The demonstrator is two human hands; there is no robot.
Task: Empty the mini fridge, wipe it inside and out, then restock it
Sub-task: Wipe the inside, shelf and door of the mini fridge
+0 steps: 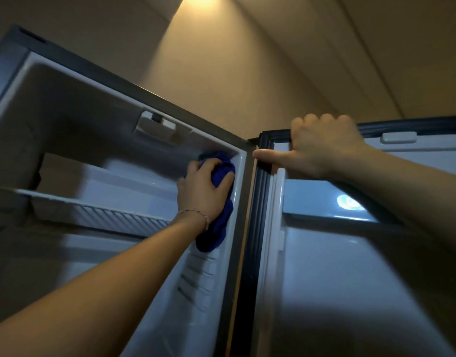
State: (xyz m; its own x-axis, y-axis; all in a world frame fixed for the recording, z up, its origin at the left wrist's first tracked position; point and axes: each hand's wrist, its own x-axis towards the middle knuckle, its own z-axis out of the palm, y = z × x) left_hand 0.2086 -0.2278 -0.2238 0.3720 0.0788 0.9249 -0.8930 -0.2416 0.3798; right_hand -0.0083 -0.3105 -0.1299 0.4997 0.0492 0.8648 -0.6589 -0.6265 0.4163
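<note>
The mini fridge (75, 104) stands open and seen from low down, its cavity bare of food except for 1 white shelf (93, 210), which suggests the emptying is done and the inside wipe is in hand. The door (337, 266) is swung out to the right, and the right hand (322, 148) curls its fingers over the door's top edge with the thumb stretched along the dark gasket (258, 228), probably to keep the door from swinging in while the other arm works. The left hand (203, 186) grips a bunched blue cloth (216, 228) and presses it against the inner right wall near the top front corner, just below the ceiling and beside the light housing (154, 124); the cloth's loose end hangs below the wrist. A thin bracelet (196, 212) circles that wrist. No restocking items are in view.
</note>
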